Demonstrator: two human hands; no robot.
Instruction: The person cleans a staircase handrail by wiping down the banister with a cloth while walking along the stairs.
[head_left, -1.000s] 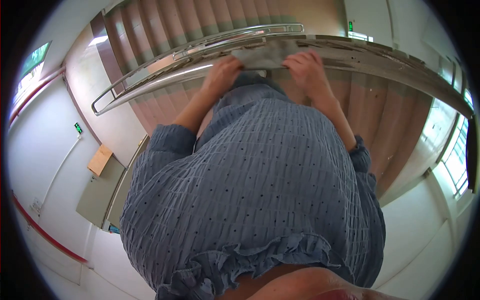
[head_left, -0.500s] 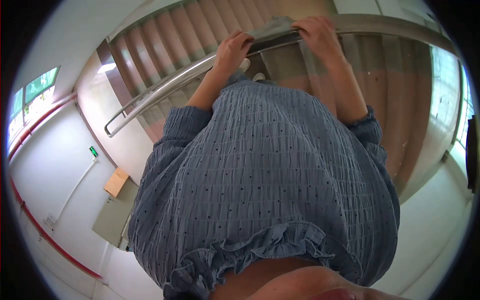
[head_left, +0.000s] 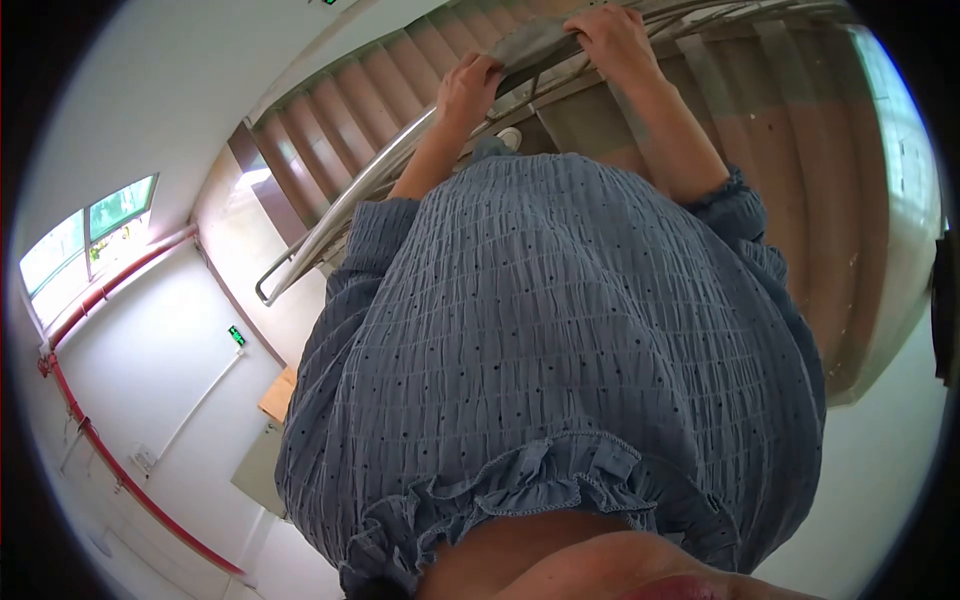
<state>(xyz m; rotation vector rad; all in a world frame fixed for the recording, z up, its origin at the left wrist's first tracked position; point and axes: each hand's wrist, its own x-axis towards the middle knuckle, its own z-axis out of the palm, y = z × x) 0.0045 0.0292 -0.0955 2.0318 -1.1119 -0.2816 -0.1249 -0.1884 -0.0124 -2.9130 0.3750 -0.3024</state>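
Brown stairs point(head_left: 335, 130) spread beyond your grip. Your left hand point(head_left: 468, 92) and right hand point(head_left: 615, 42) pinch opposite ends of a gray cloth point(head_left: 532, 42), which lies between them along the metal handrail point(head_left: 348, 203).

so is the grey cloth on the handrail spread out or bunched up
Spread: the cloth lies stretched along the handrail between the left hand and right hand. Whether it is doubled, I cannot tell.
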